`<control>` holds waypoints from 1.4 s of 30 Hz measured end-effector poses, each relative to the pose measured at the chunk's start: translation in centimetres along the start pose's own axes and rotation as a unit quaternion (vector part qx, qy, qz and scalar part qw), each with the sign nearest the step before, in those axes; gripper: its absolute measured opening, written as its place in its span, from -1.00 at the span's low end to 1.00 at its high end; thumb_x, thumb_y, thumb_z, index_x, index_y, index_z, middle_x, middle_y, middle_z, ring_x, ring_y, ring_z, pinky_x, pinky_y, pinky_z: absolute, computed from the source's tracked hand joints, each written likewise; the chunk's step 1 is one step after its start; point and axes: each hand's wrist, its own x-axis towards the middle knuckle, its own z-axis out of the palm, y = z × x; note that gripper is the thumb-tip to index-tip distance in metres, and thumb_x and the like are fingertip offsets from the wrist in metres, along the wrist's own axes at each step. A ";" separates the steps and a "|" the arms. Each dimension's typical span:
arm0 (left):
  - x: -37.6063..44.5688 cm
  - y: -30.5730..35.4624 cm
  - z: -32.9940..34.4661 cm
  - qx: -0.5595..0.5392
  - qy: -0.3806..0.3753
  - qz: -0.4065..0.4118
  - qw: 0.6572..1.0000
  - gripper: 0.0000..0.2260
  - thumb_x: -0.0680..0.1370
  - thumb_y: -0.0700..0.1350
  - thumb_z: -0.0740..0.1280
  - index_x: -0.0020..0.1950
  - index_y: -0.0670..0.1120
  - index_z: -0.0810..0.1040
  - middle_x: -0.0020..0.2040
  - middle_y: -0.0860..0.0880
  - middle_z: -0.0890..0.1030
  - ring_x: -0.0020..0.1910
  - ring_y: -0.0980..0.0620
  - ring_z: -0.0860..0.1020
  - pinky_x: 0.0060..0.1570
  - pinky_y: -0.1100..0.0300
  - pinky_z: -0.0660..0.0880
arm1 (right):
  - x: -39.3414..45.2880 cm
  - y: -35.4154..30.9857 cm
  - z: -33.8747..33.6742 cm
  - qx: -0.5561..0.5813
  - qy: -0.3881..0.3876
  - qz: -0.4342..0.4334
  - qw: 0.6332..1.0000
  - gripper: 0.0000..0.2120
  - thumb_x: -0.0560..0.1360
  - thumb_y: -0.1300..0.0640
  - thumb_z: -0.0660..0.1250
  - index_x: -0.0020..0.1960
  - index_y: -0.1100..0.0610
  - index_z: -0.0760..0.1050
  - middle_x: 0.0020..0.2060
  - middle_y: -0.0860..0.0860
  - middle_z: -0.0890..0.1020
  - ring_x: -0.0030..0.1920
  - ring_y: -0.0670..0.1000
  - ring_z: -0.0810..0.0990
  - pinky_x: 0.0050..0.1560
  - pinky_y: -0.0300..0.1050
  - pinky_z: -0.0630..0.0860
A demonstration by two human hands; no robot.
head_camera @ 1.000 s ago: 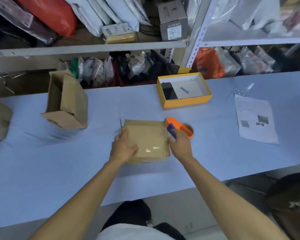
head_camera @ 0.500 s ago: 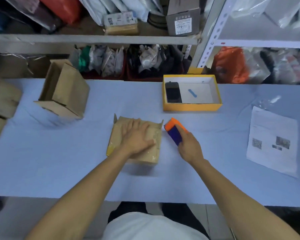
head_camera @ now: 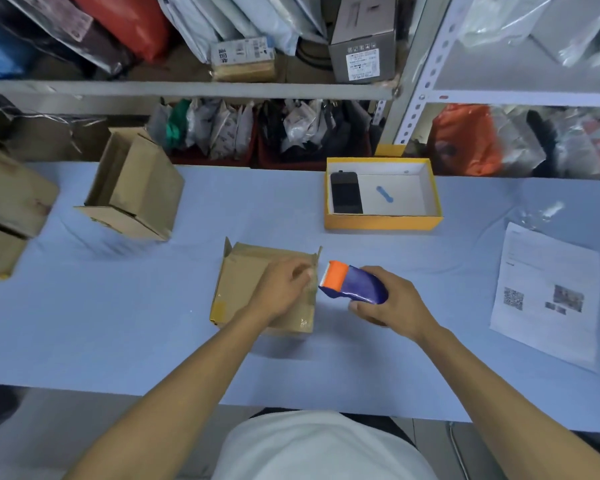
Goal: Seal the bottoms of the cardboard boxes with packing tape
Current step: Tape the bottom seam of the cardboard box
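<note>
From the head view, we have the small cardboard box (head_camera: 257, 289) lying bottom-up on the blue table (head_camera: 118, 323), just in front of us and left of the yellow tray (head_camera: 381, 221). Our left hand (head_camera: 284, 292) rests on its upturned face near the right edge, fingers curled as if pressing or pinching down the tape end there; the exact contact is too blurred to tell. We judge it sits there to pin the flaps flat and stop the box sliding. Our right hand (head_camera: 392, 306) is clenched around the tape dispenser (head_camera: 352, 284), held just beside the box's right edge and lifted clear of it, probably so the strip can be cut.

The dispenser's long axis runs roughly left to right, its orange head pointing left toward the box. The box's longer side appears to run away from us, tilted slightly clockwise. A glossy strip of tape shows near its right side. Two more boxes (head_camera: 136, 188) wait at far left.
</note>
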 end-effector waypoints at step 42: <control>2.6 -1.6 -2.5 0.163 0.019 -0.134 0.977 -0.82 0.44 -0.17 0.37 -0.38 -0.16 0.58 -0.37 -0.07 0.61 -0.28 -0.01 0.58 -0.29 0.14 0.49 | 4.1 2.5 -2.4 -0.204 -0.061 -0.058 0.975 -0.32 0.42 -0.13 0.49 0.46 -0.21 0.27 -0.03 -0.07 0.50 -0.04 -0.03 0.51 -0.03 -0.10 0.54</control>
